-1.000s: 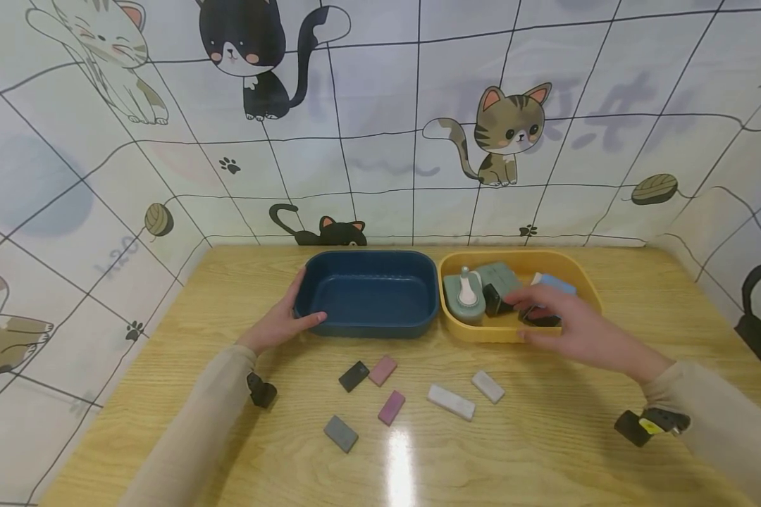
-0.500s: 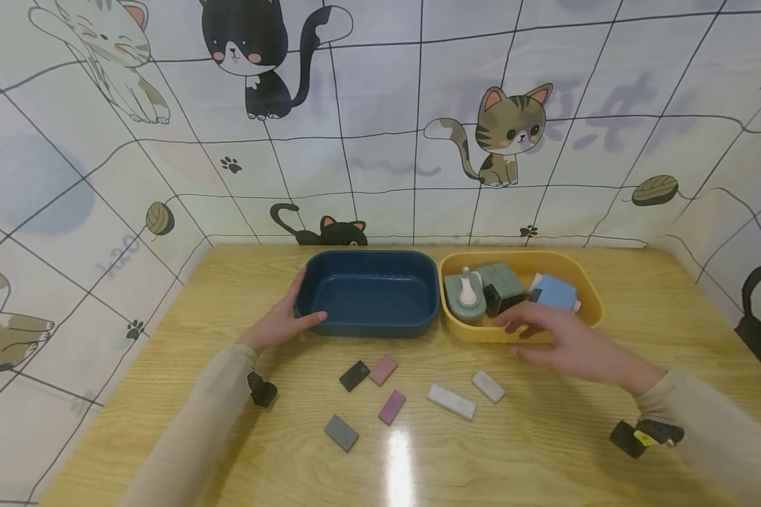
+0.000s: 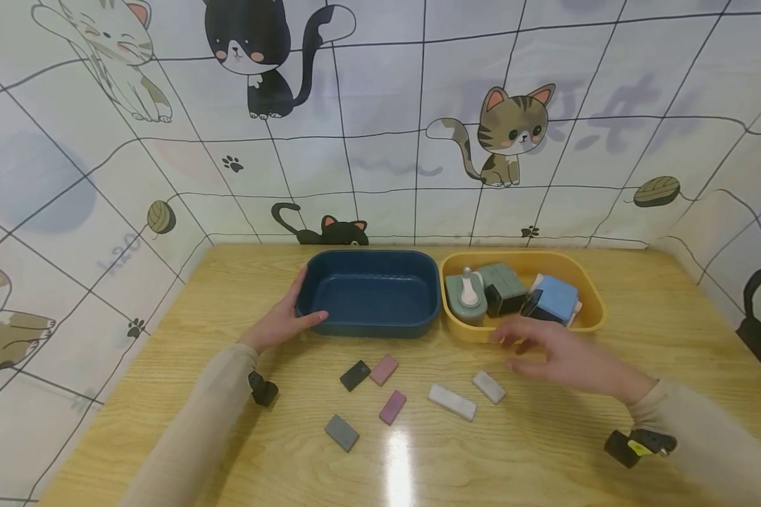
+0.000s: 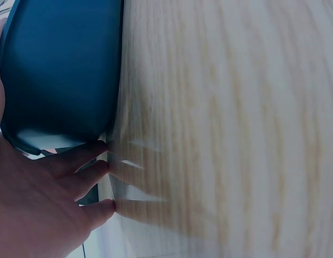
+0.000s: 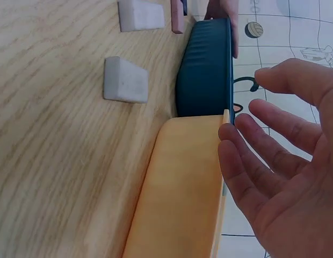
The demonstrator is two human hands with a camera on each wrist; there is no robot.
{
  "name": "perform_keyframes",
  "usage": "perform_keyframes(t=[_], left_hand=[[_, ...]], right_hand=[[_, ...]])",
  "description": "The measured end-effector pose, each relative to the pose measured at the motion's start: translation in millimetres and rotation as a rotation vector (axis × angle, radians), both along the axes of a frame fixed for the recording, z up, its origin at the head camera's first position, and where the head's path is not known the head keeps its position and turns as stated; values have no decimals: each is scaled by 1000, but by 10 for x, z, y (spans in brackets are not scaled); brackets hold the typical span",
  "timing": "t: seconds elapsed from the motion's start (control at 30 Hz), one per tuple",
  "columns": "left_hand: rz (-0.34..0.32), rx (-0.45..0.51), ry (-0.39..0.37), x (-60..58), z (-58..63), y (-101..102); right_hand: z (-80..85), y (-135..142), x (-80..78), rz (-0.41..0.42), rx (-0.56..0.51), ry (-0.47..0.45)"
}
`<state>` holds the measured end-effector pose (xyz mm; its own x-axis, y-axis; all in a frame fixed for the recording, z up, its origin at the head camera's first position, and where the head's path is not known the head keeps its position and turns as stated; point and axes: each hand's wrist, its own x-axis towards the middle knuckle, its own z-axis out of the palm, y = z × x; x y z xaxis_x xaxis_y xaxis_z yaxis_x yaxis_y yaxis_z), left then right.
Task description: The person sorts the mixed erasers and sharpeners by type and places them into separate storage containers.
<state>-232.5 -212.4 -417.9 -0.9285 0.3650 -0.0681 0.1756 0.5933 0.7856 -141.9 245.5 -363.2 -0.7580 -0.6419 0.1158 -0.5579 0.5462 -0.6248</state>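
Observation:
My left hand (image 3: 280,320) lies against the left end of a navy blue tray (image 3: 370,329), its thumb along the front wall. Its fingers are straight and spread beside the tray in the left wrist view. My right hand (image 3: 554,355) hovers at the front rim of a yellow bin (image 3: 586,282), fingers loosely bent and holding nothing. In the bin sit a grey-green device with a white lever (image 3: 466,296), a grey-green block with a dark end (image 3: 502,282), a blue item (image 3: 557,297) and a black item partly hidden beneath it.
On the wooden table in front lie small flat blocks: a black one (image 3: 355,376), two pink ones (image 3: 383,370), a grey one (image 3: 341,432), a long white one (image 3: 452,402) and a short white one (image 3: 489,387). A cat-print sheet (image 3: 387,162) stands behind the table.
My right hand has drawn back from inside the yellow bin toward its front rim, uncovering the blue item. The left hand stays at the navy tray.

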Motion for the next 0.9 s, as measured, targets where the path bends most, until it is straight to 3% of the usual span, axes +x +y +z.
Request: perform_keyframes(t=[0.57, 0.9], left_hand=[[5, 0, 0, 2, 9, 11], [6, -8, 2, -4, -1, 10]], right_hand=[[-259, -44, 42, 90, -79, -52], [-353, -55, 52, 74, -47, -174]])
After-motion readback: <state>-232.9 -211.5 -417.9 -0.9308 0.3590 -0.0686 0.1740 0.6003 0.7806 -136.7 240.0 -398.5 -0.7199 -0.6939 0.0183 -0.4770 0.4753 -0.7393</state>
